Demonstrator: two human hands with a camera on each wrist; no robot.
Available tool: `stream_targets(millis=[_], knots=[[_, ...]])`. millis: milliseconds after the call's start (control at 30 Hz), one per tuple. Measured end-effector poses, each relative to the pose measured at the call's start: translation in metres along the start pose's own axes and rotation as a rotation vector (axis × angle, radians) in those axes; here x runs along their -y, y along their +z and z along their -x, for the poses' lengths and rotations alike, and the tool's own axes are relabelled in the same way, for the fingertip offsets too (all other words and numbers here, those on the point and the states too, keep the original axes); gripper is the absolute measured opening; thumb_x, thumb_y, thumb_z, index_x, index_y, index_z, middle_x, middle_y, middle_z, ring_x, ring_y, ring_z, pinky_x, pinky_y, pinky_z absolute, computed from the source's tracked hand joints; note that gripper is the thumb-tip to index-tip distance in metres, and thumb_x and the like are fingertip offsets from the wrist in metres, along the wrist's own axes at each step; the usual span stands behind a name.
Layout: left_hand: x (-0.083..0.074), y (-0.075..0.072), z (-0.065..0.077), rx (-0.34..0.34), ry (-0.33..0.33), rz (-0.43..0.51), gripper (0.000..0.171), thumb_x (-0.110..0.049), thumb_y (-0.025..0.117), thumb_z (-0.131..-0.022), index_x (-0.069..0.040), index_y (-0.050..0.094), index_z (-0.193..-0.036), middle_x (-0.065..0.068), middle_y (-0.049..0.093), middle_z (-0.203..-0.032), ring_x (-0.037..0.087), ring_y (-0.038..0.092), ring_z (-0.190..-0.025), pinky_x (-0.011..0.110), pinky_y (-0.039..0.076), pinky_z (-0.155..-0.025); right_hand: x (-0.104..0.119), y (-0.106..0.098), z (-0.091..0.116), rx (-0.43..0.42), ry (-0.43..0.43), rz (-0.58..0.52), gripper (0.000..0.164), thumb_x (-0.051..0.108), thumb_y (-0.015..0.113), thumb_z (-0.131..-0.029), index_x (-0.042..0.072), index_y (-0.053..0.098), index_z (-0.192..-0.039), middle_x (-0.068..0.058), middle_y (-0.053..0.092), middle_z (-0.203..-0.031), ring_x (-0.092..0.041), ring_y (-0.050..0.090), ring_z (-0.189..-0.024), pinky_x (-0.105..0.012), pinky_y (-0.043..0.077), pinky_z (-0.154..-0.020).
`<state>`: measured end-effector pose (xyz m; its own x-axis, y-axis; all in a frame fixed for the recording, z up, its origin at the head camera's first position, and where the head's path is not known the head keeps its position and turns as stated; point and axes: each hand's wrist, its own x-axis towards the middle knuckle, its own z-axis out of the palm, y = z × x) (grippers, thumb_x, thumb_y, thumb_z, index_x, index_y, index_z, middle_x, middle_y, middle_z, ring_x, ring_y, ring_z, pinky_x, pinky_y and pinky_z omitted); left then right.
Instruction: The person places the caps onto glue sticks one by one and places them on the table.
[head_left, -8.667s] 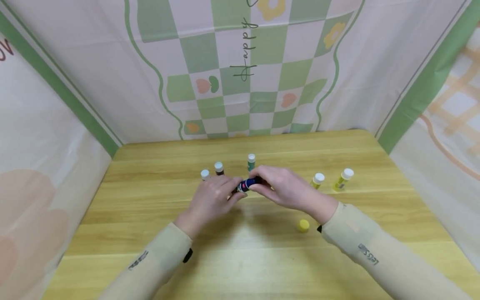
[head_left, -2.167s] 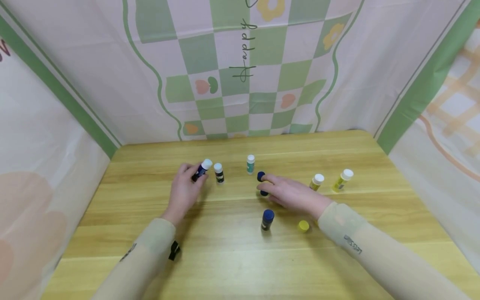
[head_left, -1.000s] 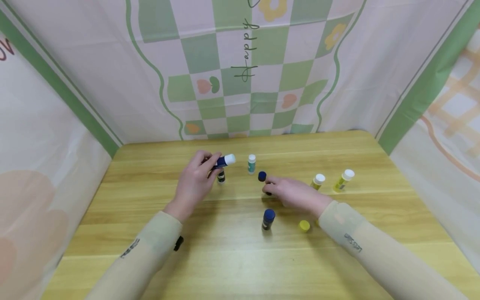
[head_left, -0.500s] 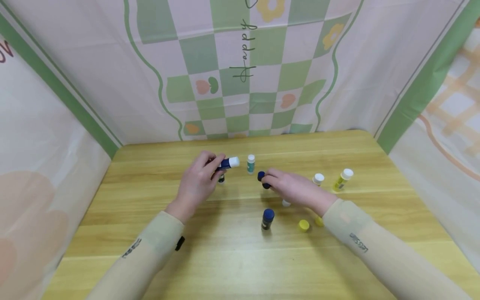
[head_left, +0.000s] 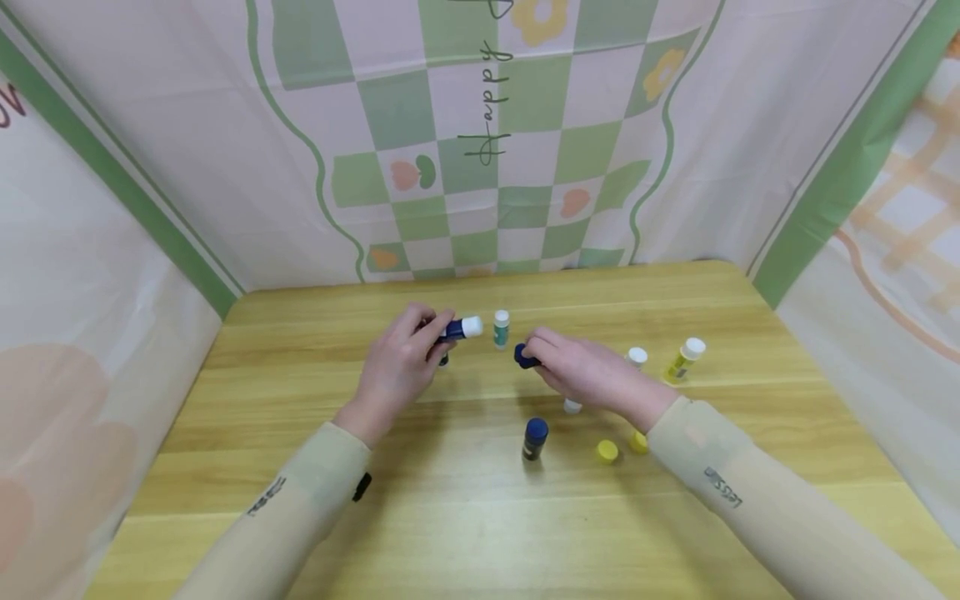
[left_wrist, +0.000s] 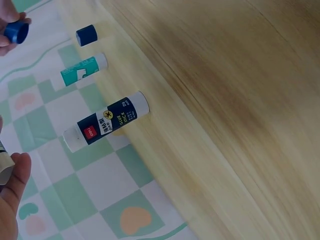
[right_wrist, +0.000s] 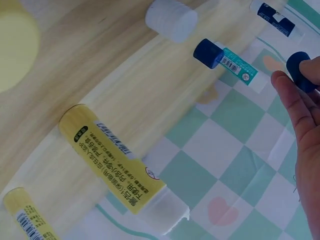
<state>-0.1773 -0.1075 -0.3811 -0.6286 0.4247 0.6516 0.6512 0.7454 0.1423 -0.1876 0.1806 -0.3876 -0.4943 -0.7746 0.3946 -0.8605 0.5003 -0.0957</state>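
In the head view my left hand (head_left: 401,358) grips a navy glue stick (head_left: 456,328), tilted sideways above the table, its white end pointing right. The left wrist view shows only part of that hand at its left edge. My right hand (head_left: 573,367) pinches a blue cap (right_wrist: 297,71) between thumb and fingers. Beneath it on the table lies another blue cap (left_wrist: 86,35), apart from the teal glue stick (head_left: 502,330). Behind the left hand stands a second navy glue stick (left_wrist: 107,120), mostly hidden in the head view.
A blue-capped glue stick (head_left: 534,440) stands nearer the front. Two yellow caps (head_left: 607,452) and a white cap (head_left: 573,407) lie by the right forearm. Two yellow glue sticks (head_left: 684,362) with white ends stand at right. A patterned cloth (head_left: 465,200) hangs behind the table (head_left: 337,333).
A blue-capped glue stick was set upright near the front. My left hand picked up the navy glue stick and brought it right. My right hand has lifted a blue cap off the table.
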Motion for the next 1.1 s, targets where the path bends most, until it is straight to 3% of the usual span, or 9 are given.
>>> stream_targets(millis=[267, 1100], knots=[[-0.002, 0.001, -0.001, 0.011, 0.001, -0.008, 0.034, -0.011, 0.08, -0.09, -0.002, 0.073, -0.122, 0.011, 0.061, -0.108, 0.022, 0.063, -0.089, 0.032, 0.06, -0.074, 0.001, -0.002, -0.004, -0.09, -0.078, -0.012, 0.028, -0.005, 0.076, -0.085, 0.002, 0.058, -0.106, -0.004, 0.058, -0.106, -0.011, 0.061, -0.073, -0.02, 0.055, -0.06], [-0.005, 0.004, -0.003, 0.027, 0.04, -0.026, 0.032, -0.011, 0.081, -0.089, -0.002, 0.074, -0.119, 0.01, 0.063, -0.105, 0.021, 0.062, -0.087, 0.03, 0.059, -0.072, 0.011, -0.012, -0.014, -0.165, -0.089, -0.011, 0.031, -0.005, 0.077, -0.084, -0.001, 0.056, -0.107, -0.01, 0.058, -0.113, -0.017, 0.069, -0.088, -0.021, 0.058, -0.064]])
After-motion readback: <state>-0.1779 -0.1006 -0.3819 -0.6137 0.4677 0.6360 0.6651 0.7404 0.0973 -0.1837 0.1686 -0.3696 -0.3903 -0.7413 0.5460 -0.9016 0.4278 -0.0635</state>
